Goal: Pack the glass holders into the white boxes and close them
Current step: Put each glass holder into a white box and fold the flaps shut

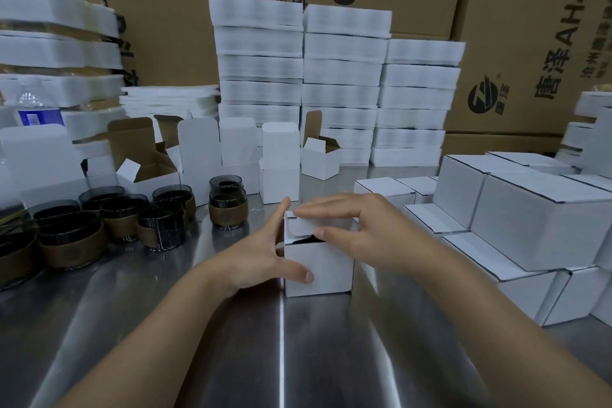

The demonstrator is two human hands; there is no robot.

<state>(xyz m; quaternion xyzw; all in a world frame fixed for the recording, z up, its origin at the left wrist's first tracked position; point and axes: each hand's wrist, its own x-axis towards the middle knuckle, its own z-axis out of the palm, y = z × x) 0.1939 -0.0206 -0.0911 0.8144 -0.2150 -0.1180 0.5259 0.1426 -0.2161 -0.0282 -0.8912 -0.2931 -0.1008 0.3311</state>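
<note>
Forearms cross the tabletop [298,358]; the left hand [261,258] clasps the white box [319,270] between thumb and fingers, while the right hand [364,235] presses flat fingers on its lid [306,225]. If misaligned, the tuck flap may crumple outside.

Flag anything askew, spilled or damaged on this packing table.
Nothing looks spilled or damaged. The white box between the left hand and right hand has its lid not fully down, a dark gap showing, which fits mid-closing. One glass holder sits stacked on another, upright.
</note>
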